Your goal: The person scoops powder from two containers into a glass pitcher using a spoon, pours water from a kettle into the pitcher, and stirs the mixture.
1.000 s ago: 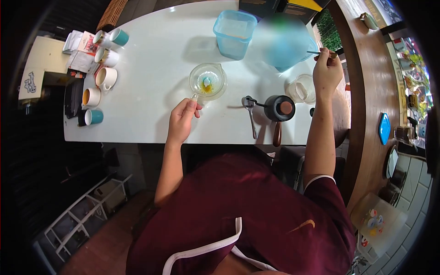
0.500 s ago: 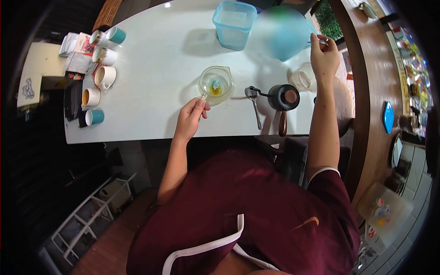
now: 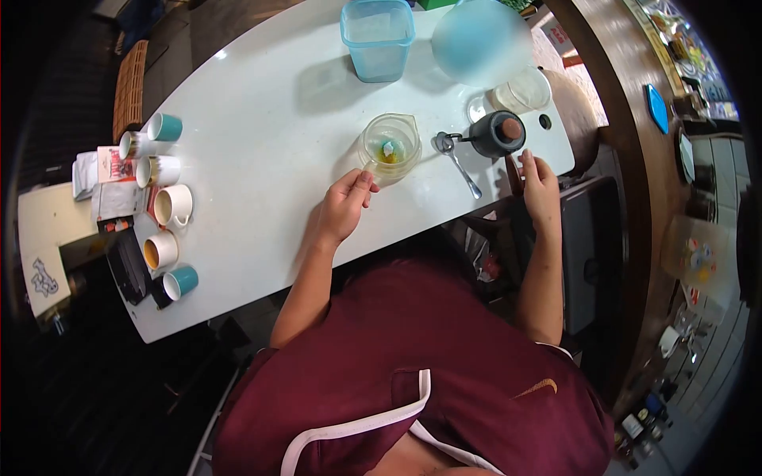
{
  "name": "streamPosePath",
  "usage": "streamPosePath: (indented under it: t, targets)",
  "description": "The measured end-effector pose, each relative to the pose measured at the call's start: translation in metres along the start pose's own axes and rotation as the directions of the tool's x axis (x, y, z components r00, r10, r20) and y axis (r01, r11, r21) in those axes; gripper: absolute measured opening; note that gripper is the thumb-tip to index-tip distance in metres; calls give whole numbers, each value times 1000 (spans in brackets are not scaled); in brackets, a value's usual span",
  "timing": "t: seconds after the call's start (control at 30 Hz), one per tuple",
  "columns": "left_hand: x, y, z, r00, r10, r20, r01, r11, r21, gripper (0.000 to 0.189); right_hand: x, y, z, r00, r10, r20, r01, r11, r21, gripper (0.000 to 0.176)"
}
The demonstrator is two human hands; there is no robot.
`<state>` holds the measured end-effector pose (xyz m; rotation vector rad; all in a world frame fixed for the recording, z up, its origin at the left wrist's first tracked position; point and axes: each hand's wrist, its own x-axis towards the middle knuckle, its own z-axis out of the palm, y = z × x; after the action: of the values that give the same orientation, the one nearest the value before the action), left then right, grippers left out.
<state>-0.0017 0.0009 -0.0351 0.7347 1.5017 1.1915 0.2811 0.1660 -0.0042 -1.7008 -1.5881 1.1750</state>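
Head view: left hand [image 3: 347, 205] pinches jug handle [image 3: 371, 166], right hand [image 3: 541, 189] points forward.

the right hand [image 3: 541, 189] has come down from the far right of the surface [image 3: 254, 182], beside the blurred blue shape [image 3: 480, 47], to the near edge close to the right corner, fingertips by the wooden handle [image 3: 514, 181] of the black pot [image 3: 486, 136]; contact is unclear. the thin utensil it pinched has gone from sight. the left hand [image 3: 344, 205] and glass pitcher [image 3: 389, 135] have shifted together toward the spoon [image 3: 463, 173].
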Motion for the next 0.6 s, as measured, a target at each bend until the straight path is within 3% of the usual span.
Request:
streamPosePath:
  t: [0.07, 0.17, 0.2, 0.3, 0.6]
  targets:
    - [3, -2, -4, 999, -13, 38, 12, 1000, 4, 40, -7, 7, 5, 997, 70, 35, -70, 998, 0, 48]
    - [7, -7, -13, 996, 15, 87, -22, 997, 77, 39, -12, 12, 12, 962, 158, 223, -205, 956, 208, 43]
    - [8, -7, -14, 995, 15, 95, -23, 997, 79, 39, -11, 18, 16, 963, 161, 216, -207, 955, 211, 43]
    - [9, -5, -16, 994, 5, 105, -14, 996, 86, 40, -10, 28, 29, 988, 88, 129, -140, 867, 478, 37]
    - [9, -8, -10, 997, -13, 73, 11, 999, 40, 39, -17, -4, 20, 996, -26, 81, -24, 828, 560, 34]
